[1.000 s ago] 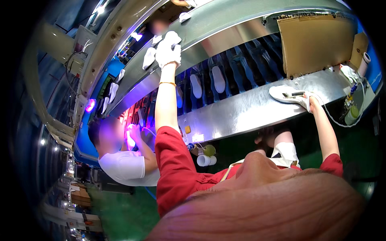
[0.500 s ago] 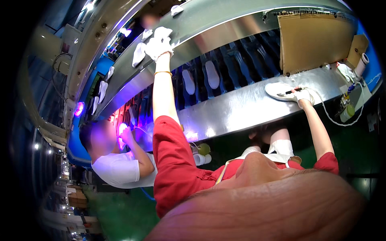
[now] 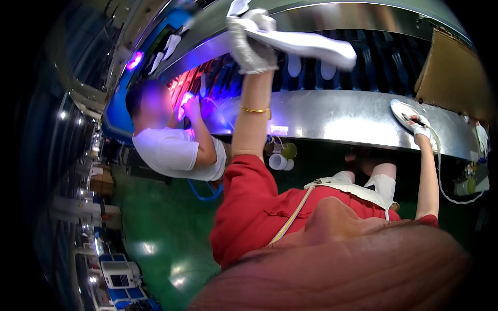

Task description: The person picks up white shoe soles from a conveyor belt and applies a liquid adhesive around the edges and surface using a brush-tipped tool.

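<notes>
White elongated sole (image 3: 314,45) in wrinkle-gloved left hand (image 3: 252,44).

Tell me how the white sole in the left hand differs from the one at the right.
The left-hand sole is gripped by the gloved left hand and looks slim from this angle; the right-hand sole shows its broad, rounded face. The left-hand sole appears over the dark rack and blurred; the right-hand sole is at the steel ledge, by the right hand, and looks sharper. Both are white and elongated.
</notes>
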Demonstrator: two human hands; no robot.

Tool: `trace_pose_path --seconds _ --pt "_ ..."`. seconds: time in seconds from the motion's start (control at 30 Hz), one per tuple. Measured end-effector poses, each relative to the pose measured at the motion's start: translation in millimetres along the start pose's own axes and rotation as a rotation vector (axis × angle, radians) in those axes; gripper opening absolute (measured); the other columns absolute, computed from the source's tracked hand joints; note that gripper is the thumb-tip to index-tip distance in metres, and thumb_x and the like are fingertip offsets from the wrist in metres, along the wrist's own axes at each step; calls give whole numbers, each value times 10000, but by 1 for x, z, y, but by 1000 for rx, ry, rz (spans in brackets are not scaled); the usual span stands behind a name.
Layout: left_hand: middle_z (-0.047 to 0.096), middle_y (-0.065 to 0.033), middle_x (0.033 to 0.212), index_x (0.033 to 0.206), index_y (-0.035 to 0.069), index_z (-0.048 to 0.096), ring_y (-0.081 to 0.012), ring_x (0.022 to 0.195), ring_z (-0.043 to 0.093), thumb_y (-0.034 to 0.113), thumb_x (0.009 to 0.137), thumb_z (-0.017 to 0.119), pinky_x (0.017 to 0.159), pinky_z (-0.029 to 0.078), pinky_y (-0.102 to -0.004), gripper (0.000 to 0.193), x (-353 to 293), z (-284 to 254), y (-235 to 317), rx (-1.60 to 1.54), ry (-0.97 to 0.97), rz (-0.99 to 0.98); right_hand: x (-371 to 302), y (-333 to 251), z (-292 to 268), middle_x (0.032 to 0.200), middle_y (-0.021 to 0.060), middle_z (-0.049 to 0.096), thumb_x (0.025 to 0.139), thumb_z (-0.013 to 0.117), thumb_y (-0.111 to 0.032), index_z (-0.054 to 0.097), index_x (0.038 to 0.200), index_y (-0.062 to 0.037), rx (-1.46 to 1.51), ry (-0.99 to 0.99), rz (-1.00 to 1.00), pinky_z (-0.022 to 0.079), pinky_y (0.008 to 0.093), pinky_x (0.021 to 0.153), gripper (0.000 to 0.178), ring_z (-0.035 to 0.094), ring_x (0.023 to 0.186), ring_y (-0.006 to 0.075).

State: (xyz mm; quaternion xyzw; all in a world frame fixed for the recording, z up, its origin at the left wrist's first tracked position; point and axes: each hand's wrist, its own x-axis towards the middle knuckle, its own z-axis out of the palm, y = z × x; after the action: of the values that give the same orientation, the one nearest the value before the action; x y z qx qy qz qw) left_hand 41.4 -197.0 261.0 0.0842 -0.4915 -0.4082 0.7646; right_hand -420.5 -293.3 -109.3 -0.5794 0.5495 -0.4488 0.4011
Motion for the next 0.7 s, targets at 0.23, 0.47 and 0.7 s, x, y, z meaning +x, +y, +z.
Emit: trace_pose_path --seconds 0.23,0.47,0.7 --pt "584 -174 1001 602 57 533 -269 834 566 495 902 424 774 482 -382 542 -143 -18 -97 -814 -15 -975 3 -31 -7 866 18 595 759 657 12 605 939 -57 396 -1 -24 449 239 737 199 549 807 129" --pt "333 -266 1347 1315 52 355 -462 1178 404 725 773 393 1004 278 -627 865 -254 7 -97 -701 470 -1085 -89 -157 19 899 16 591 754 680 -19 604 890 -96 -13 -115 -362 448 261 764 174 547 837 138" --pt "370 -314 1311 1380 52 269 -494 1172 396 826 713 282 1008 305 -589 1022 -263 12 -99 -683 436 -1133 -139 -205 46 823 21 608 751 704 -72 596 894 -47 342 -265 -64 459 232 715 181 563 757 102"
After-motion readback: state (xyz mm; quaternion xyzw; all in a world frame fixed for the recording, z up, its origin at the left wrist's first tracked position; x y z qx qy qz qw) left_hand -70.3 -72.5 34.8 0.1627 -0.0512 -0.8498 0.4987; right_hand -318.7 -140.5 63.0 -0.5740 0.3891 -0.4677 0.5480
